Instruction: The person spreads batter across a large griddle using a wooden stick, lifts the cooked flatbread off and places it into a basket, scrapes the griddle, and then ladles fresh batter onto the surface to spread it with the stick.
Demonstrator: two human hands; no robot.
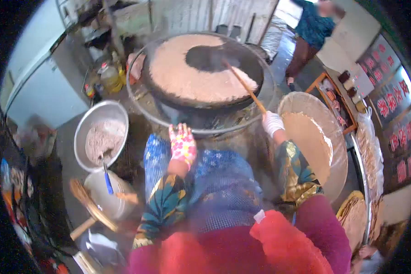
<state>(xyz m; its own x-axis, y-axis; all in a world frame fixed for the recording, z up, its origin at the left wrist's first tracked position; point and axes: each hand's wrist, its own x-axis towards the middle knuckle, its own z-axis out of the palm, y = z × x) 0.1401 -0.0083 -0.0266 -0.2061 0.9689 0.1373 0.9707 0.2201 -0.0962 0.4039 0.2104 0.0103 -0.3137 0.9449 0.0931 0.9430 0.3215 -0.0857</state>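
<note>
My right hand (pixel 273 123), in a white striped glove, is closed round the near end of a long wooden stick (pixel 246 87). The stick reaches over a big round dark griddle (pixel 210 59), its far end at the border of a light brown layer of batter (pixel 178 73) that covers much of the surface. At the griddle's centre and right a dark patch is bare. My left hand (pixel 183 145), in a pink and yellow patterned glove, has its fingers stretched out over my blue-clad knee, near the metal ring (pixel 205 131) round the griddle.
On the left stand a metal bowl (pixel 80 150) of pinkish-brown mix, a pale bucket (pixel 116 208) and a wooden T-shaped tool (pixel 93 214). To the right is a wide basin (pixel 340 160) with brown batter, beside flat round cakes (pixel 353 214). Another person (pixel 313 32) stands at the back right.
</note>
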